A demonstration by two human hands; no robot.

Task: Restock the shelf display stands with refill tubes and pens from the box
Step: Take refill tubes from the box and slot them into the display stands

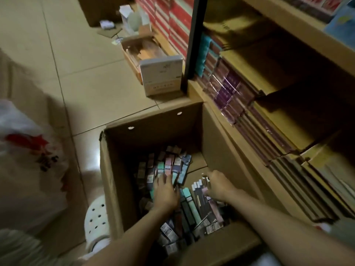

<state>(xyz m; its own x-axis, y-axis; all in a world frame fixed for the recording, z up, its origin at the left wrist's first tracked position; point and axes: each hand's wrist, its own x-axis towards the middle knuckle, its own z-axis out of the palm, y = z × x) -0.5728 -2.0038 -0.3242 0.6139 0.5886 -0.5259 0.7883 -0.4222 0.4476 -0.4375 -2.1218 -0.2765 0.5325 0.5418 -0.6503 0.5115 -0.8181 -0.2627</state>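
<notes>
Both hands reach down into the open box on the floor beside the shelf. The left hand lies flat, fingers spread, on the slim packs heaped inside, gripping nothing. The right hand rests on packs at the box's right side; its grip cannot be told, since the fingers are blurred.

Open cardboard box on floor, against shelf unit at right. Slim packs piled inside box. Left hand on pile; right hand just right, at pack ends. Smaller carton behind box. Stool left of box.
</notes>
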